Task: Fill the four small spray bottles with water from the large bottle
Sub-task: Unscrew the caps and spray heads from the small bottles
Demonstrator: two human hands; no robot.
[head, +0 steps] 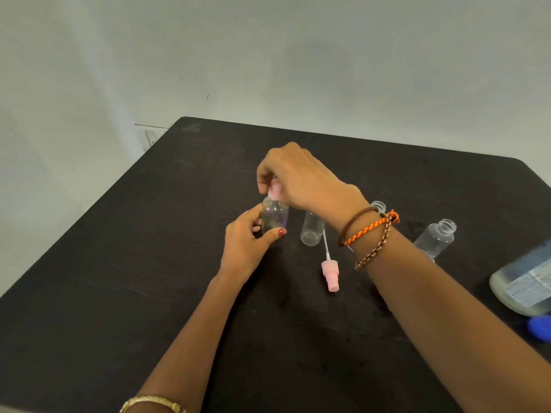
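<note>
Black tabletop (119,293): dark wood-grain surface carrying four small bottles, seen from above.
Left hand (244,242): reaches in from 6 o'clock, fingers and thumb curled round the body of a small spray bottle (275,217) at table centre; a red-painted thumbnail shows against the plastic.
Right hand (301,180): arched over from 4 o'clock, wrist bent down, fingertips pinching a pink spray cap (274,191) at the bottle's neck.
Held bottle: clear plastic, upright, long axis vertical, neck up.
Second bottle (311,231): clear, just beside the first at 3 o'clock, its top hidden by the wrist.
Loose pink sprayer (330,275): lying flat, dip tube pointing to 12 o'clock.
Open bottles: one (378,206) behind the wrist, another (436,238) at 3 o'clock, uncapped.
Large bottle (524,284): at the right edge, labelled, blurred; blue cap (540,327) beside it.
Wrists: braided bracelets (369,234) right, gold bangle (152,402) left.
</note>
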